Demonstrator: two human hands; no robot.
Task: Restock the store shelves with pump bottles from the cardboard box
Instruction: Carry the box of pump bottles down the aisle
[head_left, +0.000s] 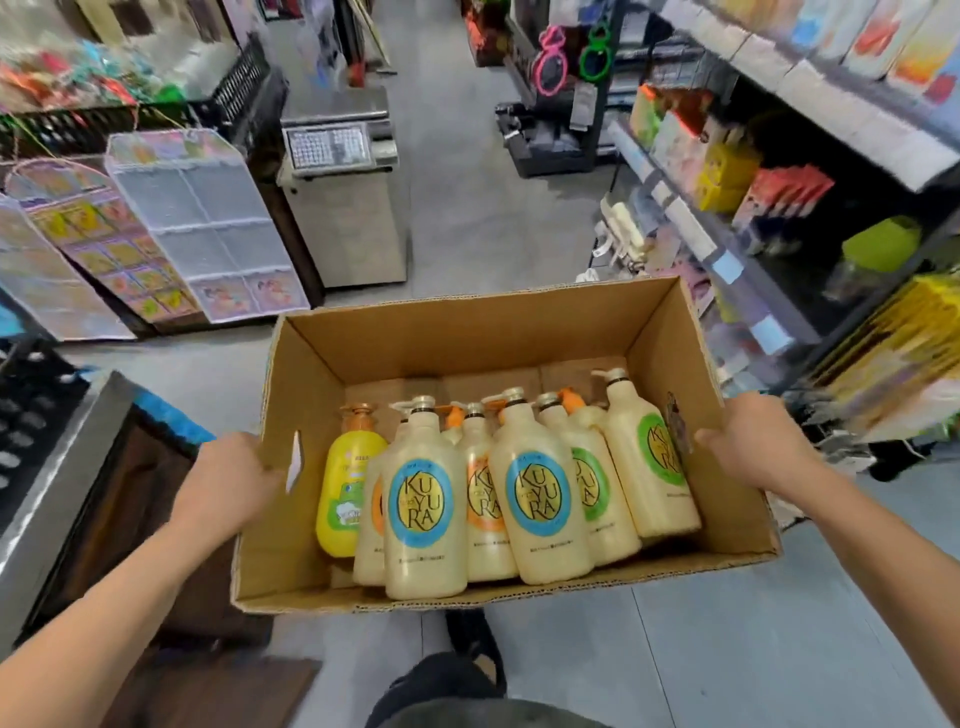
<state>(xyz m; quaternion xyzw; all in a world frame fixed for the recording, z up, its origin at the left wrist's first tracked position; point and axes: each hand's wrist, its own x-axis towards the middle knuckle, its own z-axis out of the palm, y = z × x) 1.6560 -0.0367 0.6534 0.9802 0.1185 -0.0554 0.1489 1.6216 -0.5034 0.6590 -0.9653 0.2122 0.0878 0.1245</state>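
Note:
An open cardboard box (467, 332) is held off the floor in front of me. My left hand (228, 480) grips its left wall and my right hand (748, 447) grips its right wall. Inside lie several cream pump bottles (540, 499) with round blue, orange and green labels, leaning toward the near side. A smaller yellow pump bottle (348, 488) rests at the left of the row. The far half of the box floor is bare. Store shelves (727, 249) run along the right.
A grey aisle floor (467, 197) stretches ahead. A steel counter with a scale (337, 150) stands centre left, beside hanging organisers (208, 223). A dark counter edge (78, 478) is at my lower left. My foot (475, 644) shows under the box.

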